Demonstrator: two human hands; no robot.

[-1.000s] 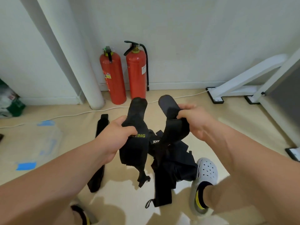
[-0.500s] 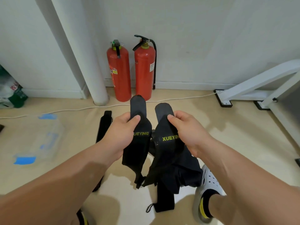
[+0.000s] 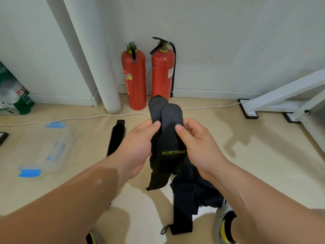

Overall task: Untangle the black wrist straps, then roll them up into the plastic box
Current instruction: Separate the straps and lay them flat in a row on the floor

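Observation:
Two black wrist straps [image 3: 169, 148] with yellow XUEYING lettering are held upright in front of me, one laid over the other, their rounded ends pointing up. My left hand [image 3: 139, 147] grips them from the left and my right hand [image 3: 197, 147] from the right. Their tangled tails [image 3: 186, 198] hang down to the floor. Another black strap [image 3: 116, 138] lies flat on the floor to the left, partly hidden by my left arm. The clear plastic box [image 3: 42, 148] with blue tape sits on the floor at the left.
Two red fire extinguishers [image 3: 147, 76] stand against the wall beside a white pipe [image 3: 98, 67]. A white cable [image 3: 70, 118] runs along the floor. A white metal frame [image 3: 284, 95] is at the right. My shoe [image 3: 221, 221] is below the straps.
My hands have come together, bringing the two strap ends from side by side to overlapping. The view has shifted slightly.

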